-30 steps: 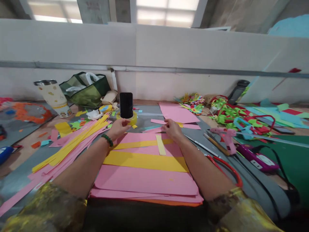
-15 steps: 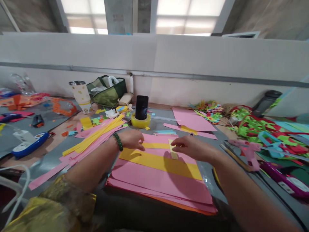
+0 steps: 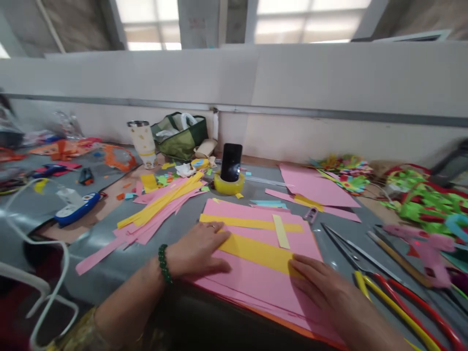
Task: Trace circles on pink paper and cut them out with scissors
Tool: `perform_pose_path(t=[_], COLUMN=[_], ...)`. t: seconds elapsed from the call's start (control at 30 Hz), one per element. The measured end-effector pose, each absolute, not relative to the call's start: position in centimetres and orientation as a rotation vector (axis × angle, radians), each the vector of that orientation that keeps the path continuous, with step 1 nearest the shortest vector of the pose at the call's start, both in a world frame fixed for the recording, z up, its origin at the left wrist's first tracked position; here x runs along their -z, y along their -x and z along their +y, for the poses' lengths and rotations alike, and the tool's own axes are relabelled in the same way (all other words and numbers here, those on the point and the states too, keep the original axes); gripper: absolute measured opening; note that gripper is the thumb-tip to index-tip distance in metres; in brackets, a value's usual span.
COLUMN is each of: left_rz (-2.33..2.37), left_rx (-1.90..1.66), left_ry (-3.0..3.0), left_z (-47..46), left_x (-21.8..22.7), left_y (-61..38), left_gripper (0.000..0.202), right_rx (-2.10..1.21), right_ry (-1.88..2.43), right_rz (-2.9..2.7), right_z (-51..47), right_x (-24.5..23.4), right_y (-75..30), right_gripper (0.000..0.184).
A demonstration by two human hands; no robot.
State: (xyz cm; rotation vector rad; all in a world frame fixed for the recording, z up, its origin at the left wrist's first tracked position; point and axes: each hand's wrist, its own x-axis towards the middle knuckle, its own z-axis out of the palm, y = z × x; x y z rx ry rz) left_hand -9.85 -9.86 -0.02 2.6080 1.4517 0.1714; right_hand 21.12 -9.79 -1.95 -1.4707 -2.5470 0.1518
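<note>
A stack of pink paper sheets (image 3: 252,287) lies in front of me with a wide yellow strip (image 3: 256,251) and a thinner yellow strip (image 3: 252,223) across it. A short pale yellow strip (image 3: 281,231) lies crosswise on top. My left hand (image 3: 199,248), a green bead bracelet at its wrist, rests flat and open on the left end of the wide yellow strip. My right hand (image 3: 325,290) lies flat and open on the stack's right side, fingertips at the wide strip's right end.
A heap of pink and yellow strips (image 3: 161,207) lies to the left. A black phone (image 3: 231,162) stands in a yellow tape roll (image 3: 228,184). Scissors (image 3: 365,273) with red and yellow handles and a pink glue gun (image 3: 427,246) lie right. A cup (image 3: 142,142) and green bag (image 3: 179,136) stand behind.
Both hands drew back toward me from the far strips and now lie flat on the stack. My right hand let go of the short pale strip. The view swung left.
</note>
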Motion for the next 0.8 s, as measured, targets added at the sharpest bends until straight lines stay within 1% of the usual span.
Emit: perform_pose_path(t=[0.07,0.17,0.2,0.23,0.37,0.53,0.6,0.63,0.7,0.73,0.8], left_rz=[1.431,1.545,1.574,1.588,1.596,1.655,1.676,1.680,1.657,1.633,1.586], left_rx=[-0.227,-0.224,-0.196,-0.163,-0.063,-0.008,0.013,-0.004,-0.056,-0.070,-0.053], left_ry=[-2.622,-2.621,-2.629,-2.642,-2.691,-2.729,-2.747,-2.753,-2.759,-2.761,-2.766], left_z=[-10.4,-10.6,-10.5,-10.4,-10.3,-10.7,-10.6,-10.4,-9.9,-9.6,-9.0], left_x=[0.0,0.0,-0.1,-0.1,-0.7,-1.4,-1.5,-1.5,-1.3,-1.2,-0.9], left_y=[9.3,8.4,8.2,8.1,7.6,7.6,7.7,7.7,7.3,7.1,6.4], left_gripper=[0.057,0.027,0.020,0.017,0.022,0.024,0.020,0.017,0.015,0.018,0.022], right_rx=[-0.086,-0.013,0.000,0.006,-0.035,-0.158,-0.183,-0.174,-0.024,0.025,0.097], right_ry=[1.395,1.353,1.356,1.361,1.399,1.549,1.693,1.755,1.871,1.899,1.914], right_rz=[-2.543,-2.553,-2.555,-2.555,-2.513,-2.490,-2.472,-2.483,-2.527,-2.537,-2.560], right_z=[-9.1,-8.4,-8.4,-8.5,-9.7,-9.8,-8.6,-7.8,-6.4,-5.8,-5.1], right_x=[2.5,2.9,2.9,2.9,1.9,-1.8,-3.1,-3.5,-3.6,-3.5,-2.9], right_y=[-21.5,-21.5,-21.4,-21.3,-21.2,-20.7,-19.7,-18.9,-17.1,-16.1,-14.6], right_gripper=[0.041,0.038,0.036,0.035,0.034,0.037,0.041,0.043,0.043,0.042,0.032])
